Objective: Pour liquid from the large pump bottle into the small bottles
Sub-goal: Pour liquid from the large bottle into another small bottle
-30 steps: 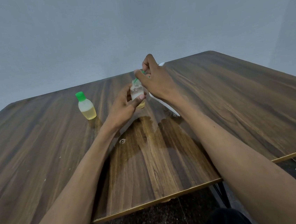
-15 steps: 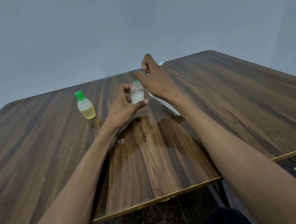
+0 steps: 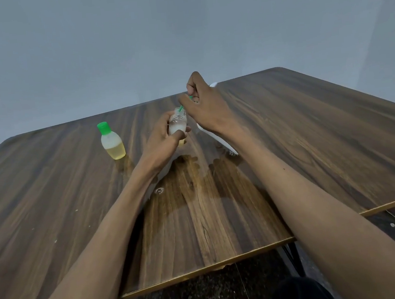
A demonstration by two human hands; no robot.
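Green-capped small bottle (image 3: 112, 143), teardrop-shaped, translucent, yellow-filled, left of centre on glossy wood-grain table (image 3: 311, 125). Centre: left hand (image 3: 163, 138) clasped around uncapped clear bottle (image 3: 177, 124); right hand (image 3: 208, 106) pinching green cap (image 3: 182, 106) just above. Large pump bottle mostly hidden.

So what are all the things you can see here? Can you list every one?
Capped small bottle: one, clear with yellow liquid and a green cap, standing on the table, left of the hands.
Open small bottle: one, clear, held above the table.
Green cap: one, pinched over the open bottle's mouth.
White object: one, mostly hidden behind the right arm; cannot tell what it is.
Wet patch: one, shiny, on the table below the hands.
Table: one, dark wood.
Left hand: one, holding the open bottle.
Right hand: one, holding the cap.
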